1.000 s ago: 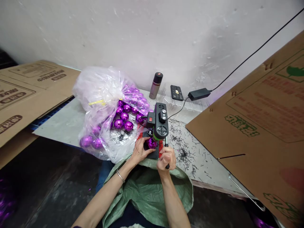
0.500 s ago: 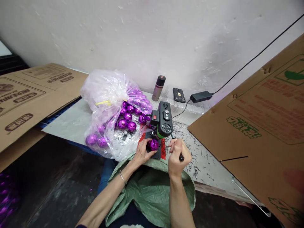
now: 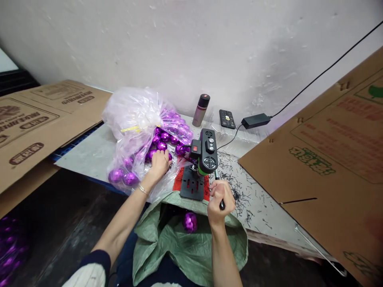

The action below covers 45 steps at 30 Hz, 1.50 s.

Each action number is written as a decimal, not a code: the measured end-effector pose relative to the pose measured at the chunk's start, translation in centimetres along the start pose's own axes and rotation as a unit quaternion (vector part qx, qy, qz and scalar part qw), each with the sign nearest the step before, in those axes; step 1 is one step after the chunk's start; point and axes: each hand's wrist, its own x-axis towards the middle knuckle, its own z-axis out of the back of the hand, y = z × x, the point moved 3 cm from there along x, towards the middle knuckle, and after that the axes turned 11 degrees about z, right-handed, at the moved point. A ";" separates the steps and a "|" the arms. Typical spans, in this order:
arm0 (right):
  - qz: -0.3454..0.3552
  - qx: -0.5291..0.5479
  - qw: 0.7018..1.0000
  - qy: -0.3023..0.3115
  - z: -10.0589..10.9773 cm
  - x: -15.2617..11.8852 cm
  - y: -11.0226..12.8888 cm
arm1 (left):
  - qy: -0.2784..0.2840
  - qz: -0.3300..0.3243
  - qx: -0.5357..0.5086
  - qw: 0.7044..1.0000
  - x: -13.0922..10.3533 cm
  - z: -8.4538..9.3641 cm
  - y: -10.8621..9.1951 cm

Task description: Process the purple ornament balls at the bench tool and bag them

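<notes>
Now that the purple ball (image 3: 190, 222) has left the press plate (image 3: 193, 195) for the green sheet (image 3: 149, 255) below the table's (image 3: 80, 153) near edge, its turn there looks done — left hand (image 3: 160, 162) curls onto other balls (image 3: 161, 146), grip unclear; right hand (image 3: 220, 199) stays closed around the lever (image 3: 222, 205).

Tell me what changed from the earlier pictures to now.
A ball, apparently the one the left hand let go, moved nearer, from the press to the sack. The left hand went left and forward, to the other balls. The right hand stayed on the lever; bottle and phone stayed put.
</notes>
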 end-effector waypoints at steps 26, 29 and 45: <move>-0.049 0.015 0.999 0.016 0.4 2.5 1.2 | 0.057 0.054 -0.534 0.842 -9.9 -8.4 -3.1; -0.044 0.005 0.999 0.024 0.4 2.5 1.2 | 0.044 0.018 -0.472 0.880 -9.8 -8.6 -3.4; -0.036 -0.010 0.999 0.022 0.5 1.7 0.9 | 0.040 -0.085 -0.389 0.917 -10.0 -9.4 -3.5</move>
